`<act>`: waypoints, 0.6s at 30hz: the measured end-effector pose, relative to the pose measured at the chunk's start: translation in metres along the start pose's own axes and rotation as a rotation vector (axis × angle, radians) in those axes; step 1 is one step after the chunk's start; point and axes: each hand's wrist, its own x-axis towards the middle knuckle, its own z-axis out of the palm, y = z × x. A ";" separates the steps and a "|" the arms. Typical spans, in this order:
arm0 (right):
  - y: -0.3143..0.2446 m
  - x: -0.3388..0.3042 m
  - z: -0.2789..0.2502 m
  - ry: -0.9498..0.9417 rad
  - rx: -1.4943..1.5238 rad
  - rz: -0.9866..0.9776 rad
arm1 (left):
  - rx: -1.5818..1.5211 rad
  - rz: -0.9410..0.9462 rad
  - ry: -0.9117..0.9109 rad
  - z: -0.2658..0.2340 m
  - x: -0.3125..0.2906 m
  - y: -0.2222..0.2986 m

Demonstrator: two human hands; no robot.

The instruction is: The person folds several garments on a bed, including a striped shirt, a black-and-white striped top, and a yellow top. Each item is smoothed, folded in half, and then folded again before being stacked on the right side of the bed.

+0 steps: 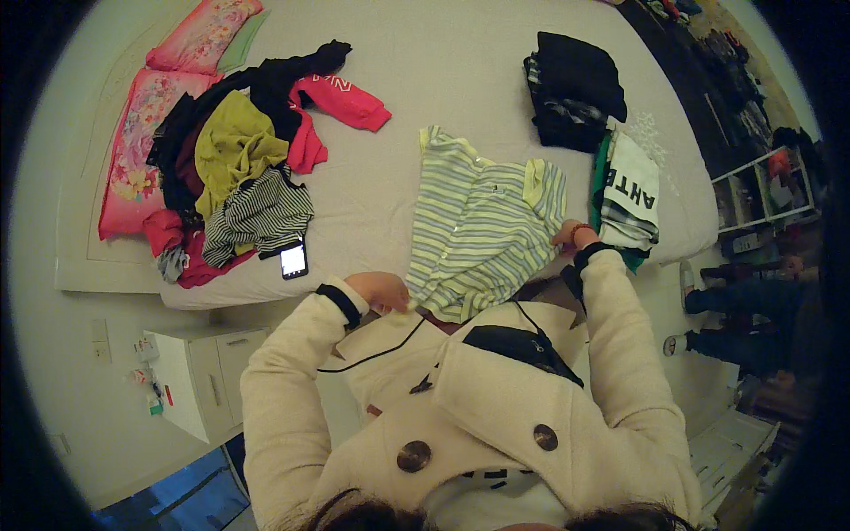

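A yellow, grey and white striped polo shirt (482, 212) with a yellow collar and a buttoned front lies on the bed in front of me, partly bunched on its right side. At its near left corner my left hand (381, 290) is closed, pinching the hem. My right hand (568, 235), with a red bracelet at the wrist, grips the shirt's right edge; its fingertips are partly hidden by the cloth. Cream coat sleeves cover both my arms.
A heap of loose clothes (235, 150) and a lit phone (294, 260) lie on the bed at left, by pink floral pillows (142, 168). Folded dark clothes (580, 80) and a folded white shirt (633, 181) are stacked at right. Another person's legs (735, 301) show beyond the bed.
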 end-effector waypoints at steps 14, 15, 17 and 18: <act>-0.040 0.048 -0.019 0.980 0.698 0.097 | 0.114 0.050 1.135 -0.142 0.147 -0.014; -0.038 0.055 -0.019 0.905 0.668 0.050 | 0.203 0.017 1.176 -0.148 0.156 -0.012; -0.031 0.067 -0.012 0.689 0.577 -0.054 | 0.367 -0.067 1.207 -0.150 0.166 -0.010; -0.029 0.076 -0.011 0.644 0.601 -0.111 | 0.410 -0.114 1.119 -0.154 0.170 -0.010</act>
